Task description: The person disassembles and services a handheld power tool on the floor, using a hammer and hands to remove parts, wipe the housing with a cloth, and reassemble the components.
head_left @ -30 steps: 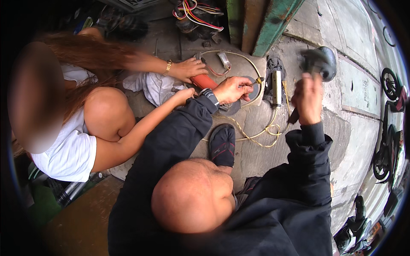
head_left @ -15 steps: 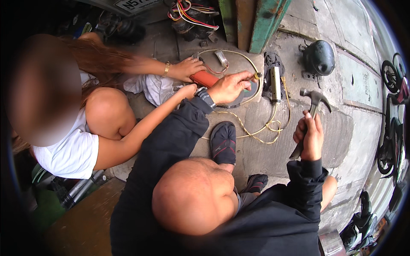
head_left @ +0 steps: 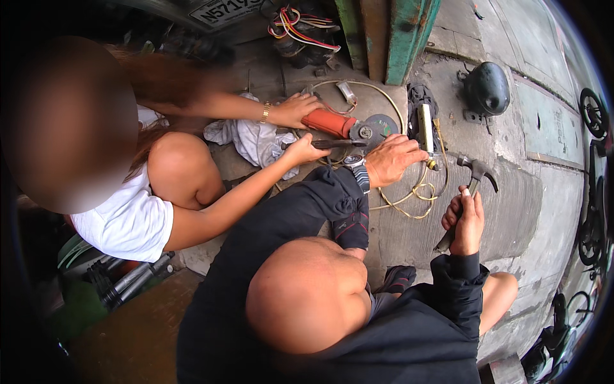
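Closest to us is our own bare knee (head_left: 307,294), with our black sleeves (head_left: 236,288) reaching out on either side of it. Our right hand (head_left: 465,224) is wrapped around the dark handle of a claw hammer (head_left: 478,168), whose metal head is at the end away from us, claw curving to the right. Our left hand (head_left: 390,160), a watch (head_left: 358,171) at its wrist, is palm down with its fingers extended and a small brass-coloured piece (head_left: 432,164) pinched at their tips; the fingers hide most of the grip. We see that piece between the left hand and the hammer head, near the lower end of a white power strip (head_left: 426,128). We cannot tell whether it touches the ground.

Across from us, on the left, crouches a co-worker in a white shirt (head_left: 125,221). One of this person's hands (head_left: 295,110) rests on the red body of an angle grinder (head_left: 329,123), and the other (head_left: 304,150) grips a dark bar (head_left: 336,144) beside it. The grinder's disc (head_left: 384,126) points toward the power strip. A light rag (head_left: 246,137) lies by the co-worker's forearms, and a yellowish cord (head_left: 419,193) loops over the concrete.

Farther out we have a dark rounded metal part (head_left: 487,89), a green post (head_left: 412,41), a bundle of coloured wires (head_left: 297,27) and, at the right rim, motorcycle wheels (head_left: 593,114).
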`<control>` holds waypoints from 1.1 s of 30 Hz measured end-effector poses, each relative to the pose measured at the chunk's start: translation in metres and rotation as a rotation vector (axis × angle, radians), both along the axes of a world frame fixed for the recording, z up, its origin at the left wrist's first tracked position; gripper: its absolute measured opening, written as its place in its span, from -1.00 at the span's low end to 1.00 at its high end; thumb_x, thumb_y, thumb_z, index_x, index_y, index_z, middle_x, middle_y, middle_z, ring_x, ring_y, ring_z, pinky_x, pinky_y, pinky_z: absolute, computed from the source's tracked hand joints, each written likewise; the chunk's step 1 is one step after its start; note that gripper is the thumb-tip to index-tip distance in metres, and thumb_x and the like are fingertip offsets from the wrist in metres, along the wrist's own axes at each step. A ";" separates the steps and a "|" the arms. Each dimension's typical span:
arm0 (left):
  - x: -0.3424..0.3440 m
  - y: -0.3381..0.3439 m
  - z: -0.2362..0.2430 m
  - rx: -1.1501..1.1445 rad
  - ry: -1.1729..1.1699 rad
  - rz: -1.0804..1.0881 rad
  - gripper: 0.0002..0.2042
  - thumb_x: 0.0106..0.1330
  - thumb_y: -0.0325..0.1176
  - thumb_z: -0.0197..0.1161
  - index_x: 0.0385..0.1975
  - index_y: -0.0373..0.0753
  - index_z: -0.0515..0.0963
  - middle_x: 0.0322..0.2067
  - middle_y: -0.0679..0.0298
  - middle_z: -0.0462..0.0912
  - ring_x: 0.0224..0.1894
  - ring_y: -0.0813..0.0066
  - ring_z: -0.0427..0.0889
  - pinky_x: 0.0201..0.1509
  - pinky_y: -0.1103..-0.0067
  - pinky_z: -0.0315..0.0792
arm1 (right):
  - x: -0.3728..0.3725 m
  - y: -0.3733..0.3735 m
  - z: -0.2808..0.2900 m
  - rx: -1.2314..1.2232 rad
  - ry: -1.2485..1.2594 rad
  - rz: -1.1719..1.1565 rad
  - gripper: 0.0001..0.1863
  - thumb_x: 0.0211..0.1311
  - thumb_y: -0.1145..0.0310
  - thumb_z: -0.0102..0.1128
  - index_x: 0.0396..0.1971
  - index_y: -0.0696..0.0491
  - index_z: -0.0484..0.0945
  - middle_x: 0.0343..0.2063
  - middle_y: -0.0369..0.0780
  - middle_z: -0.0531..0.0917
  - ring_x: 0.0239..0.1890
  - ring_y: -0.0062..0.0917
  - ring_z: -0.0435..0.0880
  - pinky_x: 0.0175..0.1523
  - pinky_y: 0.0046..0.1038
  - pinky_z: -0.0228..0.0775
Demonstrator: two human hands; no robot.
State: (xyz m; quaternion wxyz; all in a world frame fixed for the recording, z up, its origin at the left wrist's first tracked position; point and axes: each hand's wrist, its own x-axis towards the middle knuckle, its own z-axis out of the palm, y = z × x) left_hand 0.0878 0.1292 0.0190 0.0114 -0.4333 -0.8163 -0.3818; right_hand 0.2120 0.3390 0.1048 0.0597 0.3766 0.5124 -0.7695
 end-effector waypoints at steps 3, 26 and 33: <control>0.000 -0.001 0.000 0.015 0.015 0.044 -0.71 0.15 -0.49 0.19 -0.09 -0.21 0.57 -0.28 0.18 0.53 -0.13 0.15 0.51 0.00 0.31 0.40 | -0.003 -0.003 0.001 0.008 0.000 -0.005 -0.80 0.50 0.21 -0.02 -0.05 -0.01 0.37 -0.55 -0.38 0.33 -0.67 -0.73 0.23 -0.61 -0.61 0.11; -0.082 -0.125 -0.020 -0.378 -0.491 0.119 -0.43 0.09 -0.18 0.49 0.12 -0.22 0.54 0.07 0.15 0.55 0.22 0.10 0.43 0.30 0.34 0.30 | -0.042 -0.097 -0.095 0.133 -0.076 0.181 -0.66 0.25 0.32 0.34 -0.19 0.07 0.32 -0.52 -0.30 0.52 -0.74 -0.64 0.37 -0.70 -0.50 0.22; -0.080 -0.130 -0.033 -0.271 -0.604 0.235 -0.45 0.18 -0.22 0.46 0.13 -0.34 0.50 -0.12 0.15 0.64 -0.02 0.30 0.61 0.09 0.46 0.45 | -0.104 -0.145 -0.164 0.318 0.015 0.125 -0.55 0.13 0.28 0.45 -0.13 0.13 0.40 -0.41 -0.22 0.60 -0.60 -0.54 0.54 -0.57 -0.41 0.38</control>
